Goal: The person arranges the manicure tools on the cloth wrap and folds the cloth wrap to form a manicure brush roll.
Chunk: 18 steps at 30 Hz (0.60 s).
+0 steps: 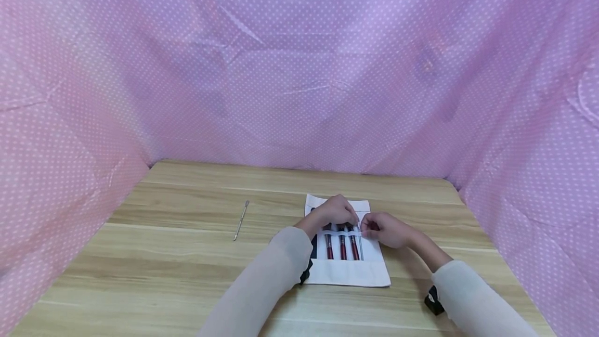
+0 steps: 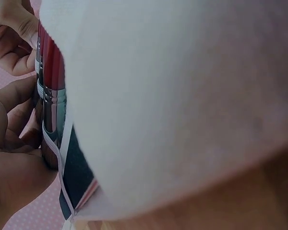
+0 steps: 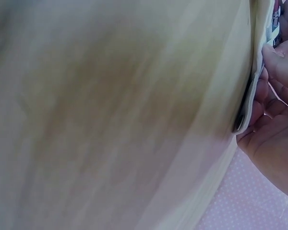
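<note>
A white fabric brush case (image 1: 346, 274) lies unrolled on the table. Several red-handled brushes (image 1: 343, 251) stand in its lower pocket, held by a white elastic band (image 1: 334, 233). Along their right side runs a thin metal tool (image 1: 361, 248), also by the band. My left hand (image 1: 338, 209) reaches over the brush heads, its fingertips pinching the tool's upper end. My right hand (image 1: 386, 229) grips the case's right edge beside the band; the right wrist view shows its thumb (image 3: 278, 64) and curled fingers there. In the left wrist view, the sleeve covers much of the case.
On the wooden table (image 1: 164, 274), left of the case, lies a slim silver double-ended tool (image 1: 241, 220). A black item (image 1: 314, 246) sits at the case's left side, partly behind my left arm. Pink dotted cloth (image 1: 299, 92) hangs at the back and sides.
</note>
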Available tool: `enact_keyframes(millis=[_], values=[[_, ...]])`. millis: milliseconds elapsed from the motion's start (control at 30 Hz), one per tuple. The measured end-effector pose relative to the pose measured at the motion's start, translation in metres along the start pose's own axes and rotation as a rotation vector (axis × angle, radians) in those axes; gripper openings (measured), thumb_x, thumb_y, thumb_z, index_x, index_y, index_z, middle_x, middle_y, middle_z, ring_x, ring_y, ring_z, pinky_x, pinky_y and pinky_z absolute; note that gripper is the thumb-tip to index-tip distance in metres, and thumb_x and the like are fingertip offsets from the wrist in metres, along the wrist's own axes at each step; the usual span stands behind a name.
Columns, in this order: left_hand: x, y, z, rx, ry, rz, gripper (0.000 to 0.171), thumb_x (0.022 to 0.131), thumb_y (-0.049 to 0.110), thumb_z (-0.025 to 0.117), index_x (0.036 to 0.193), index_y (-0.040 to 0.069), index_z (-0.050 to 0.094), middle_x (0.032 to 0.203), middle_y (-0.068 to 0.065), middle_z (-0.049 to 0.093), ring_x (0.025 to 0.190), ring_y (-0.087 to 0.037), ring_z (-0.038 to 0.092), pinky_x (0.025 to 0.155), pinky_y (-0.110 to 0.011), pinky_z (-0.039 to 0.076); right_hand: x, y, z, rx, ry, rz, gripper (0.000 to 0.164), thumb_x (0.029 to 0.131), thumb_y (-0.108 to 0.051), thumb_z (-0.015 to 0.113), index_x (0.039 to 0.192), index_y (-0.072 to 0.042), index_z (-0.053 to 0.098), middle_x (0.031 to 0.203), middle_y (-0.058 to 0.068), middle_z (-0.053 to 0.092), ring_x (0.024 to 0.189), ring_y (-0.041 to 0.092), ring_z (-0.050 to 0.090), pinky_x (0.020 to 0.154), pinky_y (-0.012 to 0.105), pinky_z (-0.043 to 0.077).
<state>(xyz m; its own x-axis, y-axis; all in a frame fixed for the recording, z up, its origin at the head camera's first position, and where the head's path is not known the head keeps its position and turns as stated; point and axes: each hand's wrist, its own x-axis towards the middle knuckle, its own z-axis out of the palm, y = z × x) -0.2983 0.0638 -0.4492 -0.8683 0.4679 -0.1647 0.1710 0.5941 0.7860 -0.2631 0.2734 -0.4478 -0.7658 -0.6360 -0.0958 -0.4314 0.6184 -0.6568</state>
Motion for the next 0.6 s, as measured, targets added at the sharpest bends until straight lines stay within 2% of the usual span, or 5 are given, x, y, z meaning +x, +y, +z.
enact_keyframes(millis=[333, 600], values=[[-0.001, 0.001, -0.001, 0.032, -0.012, 0.002, 0.01, 0.091, 0.016, 0.074, 0.087, 0.016, 0.083, 0.088, 0.01, 0.073, 0.084, -0.008, 0.059, 0.076, -0.025, 0.048, -0.005, -0.002, -0.006, -0.045, 0.037, -0.006, 0.003, 0.095, -0.006, 0.07, 0.095, -0.006, 0.068, 0.086, -0.004, 0.063, 0.079, 0.008, 0.056, 0.071, 0.025, 0.049], [-0.004, 0.005, -0.002, 0.047, -0.017, 0.0, 0.009, 0.093, 0.018, 0.075, 0.089, 0.015, 0.083, 0.089, 0.009, 0.073, 0.084, -0.008, 0.059, 0.077, -0.026, 0.048, -0.015, 0.003, -0.011, -0.053, 0.053, -0.012, 0.009, 0.092, -0.011, 0.077, 0.095, -0.009, 0.069, 0.078, -0.005, 0.058, 0.072, 0.007, 0.051, 0.063, 0.023, 0.046]])
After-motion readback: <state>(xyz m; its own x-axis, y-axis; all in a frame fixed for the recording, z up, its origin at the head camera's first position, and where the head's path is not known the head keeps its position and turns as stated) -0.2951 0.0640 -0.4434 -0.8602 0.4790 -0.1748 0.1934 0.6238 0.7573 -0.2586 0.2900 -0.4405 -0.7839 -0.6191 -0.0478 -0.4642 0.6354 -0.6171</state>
